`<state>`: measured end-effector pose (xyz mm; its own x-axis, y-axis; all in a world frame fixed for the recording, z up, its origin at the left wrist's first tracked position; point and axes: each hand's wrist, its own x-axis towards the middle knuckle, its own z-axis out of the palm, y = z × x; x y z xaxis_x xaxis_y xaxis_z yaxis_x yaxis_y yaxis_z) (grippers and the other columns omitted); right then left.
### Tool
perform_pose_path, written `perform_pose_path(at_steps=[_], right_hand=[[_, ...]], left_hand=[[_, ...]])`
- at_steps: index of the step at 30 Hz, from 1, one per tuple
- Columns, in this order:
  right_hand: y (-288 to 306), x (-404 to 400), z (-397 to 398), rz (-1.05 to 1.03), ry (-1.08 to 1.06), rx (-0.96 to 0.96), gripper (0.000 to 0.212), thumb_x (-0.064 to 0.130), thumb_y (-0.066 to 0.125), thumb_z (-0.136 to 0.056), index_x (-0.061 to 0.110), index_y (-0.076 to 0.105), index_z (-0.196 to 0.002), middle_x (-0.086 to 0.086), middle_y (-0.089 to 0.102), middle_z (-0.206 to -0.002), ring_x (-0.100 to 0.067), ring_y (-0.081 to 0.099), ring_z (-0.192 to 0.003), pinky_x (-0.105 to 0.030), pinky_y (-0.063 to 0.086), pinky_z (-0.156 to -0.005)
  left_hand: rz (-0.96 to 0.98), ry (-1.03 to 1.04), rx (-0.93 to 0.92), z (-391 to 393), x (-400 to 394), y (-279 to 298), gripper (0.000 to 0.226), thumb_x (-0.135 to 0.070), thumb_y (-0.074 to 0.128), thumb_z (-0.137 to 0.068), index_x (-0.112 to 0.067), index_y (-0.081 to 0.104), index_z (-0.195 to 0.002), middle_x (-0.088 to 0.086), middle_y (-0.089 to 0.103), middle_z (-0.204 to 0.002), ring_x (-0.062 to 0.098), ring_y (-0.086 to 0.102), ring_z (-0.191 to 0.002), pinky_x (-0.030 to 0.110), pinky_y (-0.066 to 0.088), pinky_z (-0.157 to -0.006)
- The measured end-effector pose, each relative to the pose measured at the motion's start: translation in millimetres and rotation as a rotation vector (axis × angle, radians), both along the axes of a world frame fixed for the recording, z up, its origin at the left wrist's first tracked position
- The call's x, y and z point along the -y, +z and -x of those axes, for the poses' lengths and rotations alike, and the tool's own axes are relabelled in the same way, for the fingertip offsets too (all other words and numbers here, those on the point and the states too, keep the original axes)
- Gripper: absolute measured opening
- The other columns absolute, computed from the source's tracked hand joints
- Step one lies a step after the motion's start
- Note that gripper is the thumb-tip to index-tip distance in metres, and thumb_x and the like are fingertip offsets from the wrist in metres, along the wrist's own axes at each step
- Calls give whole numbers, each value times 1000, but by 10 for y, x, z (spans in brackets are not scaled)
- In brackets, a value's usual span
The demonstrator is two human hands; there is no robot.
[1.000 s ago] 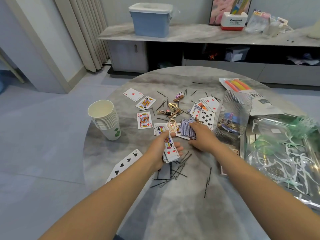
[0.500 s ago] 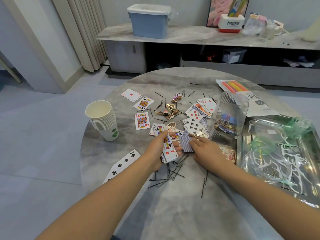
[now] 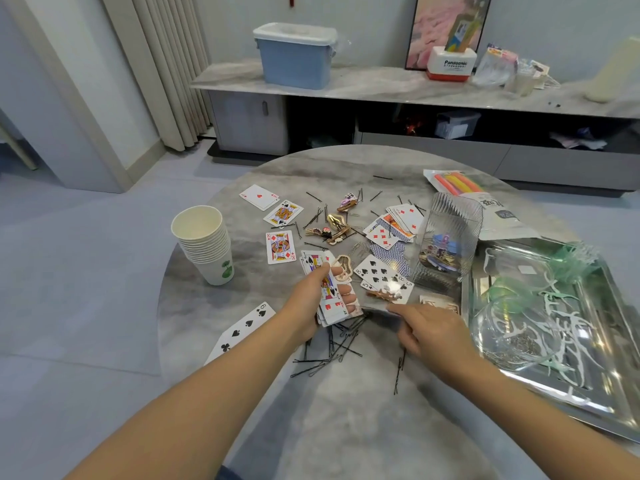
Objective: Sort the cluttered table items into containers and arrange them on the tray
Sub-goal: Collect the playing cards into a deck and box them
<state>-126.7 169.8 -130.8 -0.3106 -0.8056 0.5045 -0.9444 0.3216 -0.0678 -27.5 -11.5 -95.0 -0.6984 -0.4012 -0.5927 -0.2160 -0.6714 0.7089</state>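
My left hand [image 3: 308, 299] grips a fanned stack of playing cards [image 3: 330, 301] just above the grey marble table [image 3: 346, 427]. My right hand [image 3: 427, 332] is close beside it, fingers pinching a blurred card [image 3: 377, 308] at the table surface. More cards lie loose: an eight of spades [image 3: 377, 271], a king of diamonds [image 3: 280, 247], a six of spades [image 3: 247, 323] and a pile [image 3: 398, 223]. Black hairpins [image 3: 339, 348] lie heaped under my hands. Hair clips [image 3: 332, 230] sit mid-table. The metal tray [image 3: 595, 415] is at the right.
A stack of paper cups [image 3: 204, 244] stands at the left. A clear ribbed container [image 3: 450, 237] holding clips stands beside the tray. In the tray are a glass bowl [image 3: 512, 334], white picks [image 3: 571, 334] and a green mesh bag [image 3: 575, 258]. A packet [image 3: 498, 216] lies behind.
My right hand has drawn back toward me from the blue-backed cards, bringing a card with it. The left hand has stayed in place with its stack.
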Motion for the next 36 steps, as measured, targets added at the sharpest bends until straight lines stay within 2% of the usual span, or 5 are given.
perform_pose_path(at_steps=[14,21,26,32,36], right_hand=[[278,-162,-15,393,-458,1308,25,3,45,-92,20,59,-104,1,69,-93,-13,68,-80,-28,55,-58],[278,-142,3,429,-506,1511,26,1,42,-94,18,60,-99,-7,70,-97,-26,68,-86,-38,56,-68],[276,-16,-85,332,-350,1695,26,3,43,-96,16,58,-111,-9,70,-102,-27,69,-91,-46,56,-76],[299,95,-288,42,-253,1270,30,20,40,-100,32,53,-123,3,50,-115,-9,50,-107,-24,40,-86],[268,91,-266,-55,-211,1375,45,31,37,-100,37,27,-144,9,26,-131,-7,27,-127,-23,33,-101]], left_hand=[[90,-164,59,-40,-95,-41,36,-33,55,-94,-8,58,-119,8,59,-72,21,62,-59,32,58,-59],[144,-287,81,-36,-185,-104,33,-33,61,-90,-12,58,-115,7,64,-78,21,63,-67,30,57,-62],[177,-418,82,-10,-309,-133,75,-55,78,-66,-17,55,-127,6,65,-120,23,62,-109,42,49,-97],[58,-408,-52,-36,-374,-165,24,-10,59,-91,-12,61,-114,14,70,-106,30,68,-92,46,55,-83],[36,-364,-60,-28,-380,-117,19,-6,53,-93,-12,60,-111,12,70,-98,24,68,-81,41,57,-73]])
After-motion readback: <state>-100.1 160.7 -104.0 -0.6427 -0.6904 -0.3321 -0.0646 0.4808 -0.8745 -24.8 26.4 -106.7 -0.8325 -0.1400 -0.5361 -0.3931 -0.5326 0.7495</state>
